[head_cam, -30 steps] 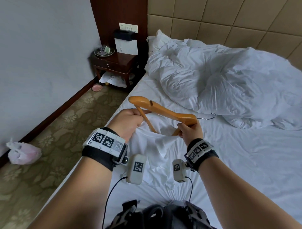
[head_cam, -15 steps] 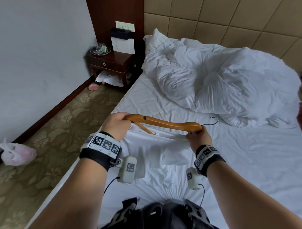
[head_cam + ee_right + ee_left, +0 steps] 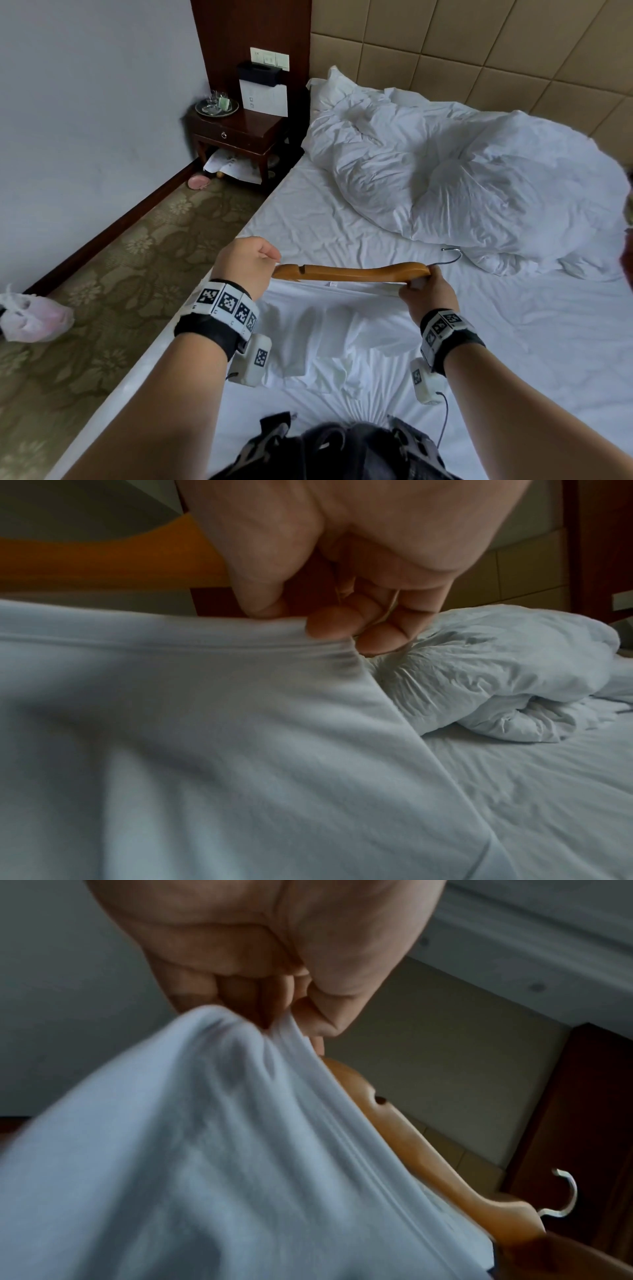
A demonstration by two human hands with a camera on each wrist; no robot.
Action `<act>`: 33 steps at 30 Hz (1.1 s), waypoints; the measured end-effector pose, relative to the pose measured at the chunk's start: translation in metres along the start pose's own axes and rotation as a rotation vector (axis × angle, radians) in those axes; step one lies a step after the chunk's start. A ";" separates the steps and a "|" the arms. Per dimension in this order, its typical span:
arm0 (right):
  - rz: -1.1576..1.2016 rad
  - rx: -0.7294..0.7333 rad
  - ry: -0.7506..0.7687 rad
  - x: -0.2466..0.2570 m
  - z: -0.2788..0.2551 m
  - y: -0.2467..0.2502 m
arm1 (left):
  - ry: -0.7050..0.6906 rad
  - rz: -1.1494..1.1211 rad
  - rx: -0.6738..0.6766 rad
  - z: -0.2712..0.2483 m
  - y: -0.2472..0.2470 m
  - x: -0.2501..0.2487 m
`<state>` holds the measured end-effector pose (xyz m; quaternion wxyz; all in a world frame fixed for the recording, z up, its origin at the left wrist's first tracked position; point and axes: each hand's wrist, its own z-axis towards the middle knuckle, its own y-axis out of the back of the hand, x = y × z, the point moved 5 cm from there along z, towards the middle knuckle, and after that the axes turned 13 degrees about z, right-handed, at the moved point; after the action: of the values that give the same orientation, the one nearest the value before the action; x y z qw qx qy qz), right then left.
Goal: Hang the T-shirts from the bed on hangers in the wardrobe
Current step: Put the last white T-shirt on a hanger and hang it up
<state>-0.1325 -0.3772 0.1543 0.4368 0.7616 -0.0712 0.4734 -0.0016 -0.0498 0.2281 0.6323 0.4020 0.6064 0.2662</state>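
Plainly limp and light, the T-shirt [image 3: 329, 329] sags at centre frame under the stiff hanger [image 3: 352, 273]. Left hand [image 3: 247, 260] and right hand [image 3: 428, 291] each pinch its neckline; the neckline is the sound place to hold.

hanger [image 3: 352, 273]: wood, orange-brown, smooth with a soft sheen; hook of bright metal
T-shirt [image 3: 329, 329]: white cloth, matt, ribbed at the neck edge, probably a soft knit though the wrist views are blurred
duvet [image 3: 479, 178]: white cloth, matt, heavily creased
nightstand [image 3: 236, 132]: dark wood, glossy
headboard [image 3: 479, 51]: tan padded panels, matt
carpet [image 3: 102, 274]: patterned, rough-looking pile
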 end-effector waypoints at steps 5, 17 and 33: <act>-0.105 0.033 0.072 0.024 -0.006 0.001 | -0.059 0.068 0.041 0.002 -0.004 -0.011; -0.191 -0.026 0.348 0.160 -0.007 0.037 | -0.289 0.019 0.167 0.024 0.045 -0.065; -0.281 -0.099 0.883 0.451 -0.103 0.152 | -0.512 0.167 -0.254 0.027 0.273 -0.195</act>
<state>-0.0352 -0.2565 0.6164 0.5209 0.4676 0.2029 0.6847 0.0415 -0.0696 0.5609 0.7859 0.4222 0.3537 0.2810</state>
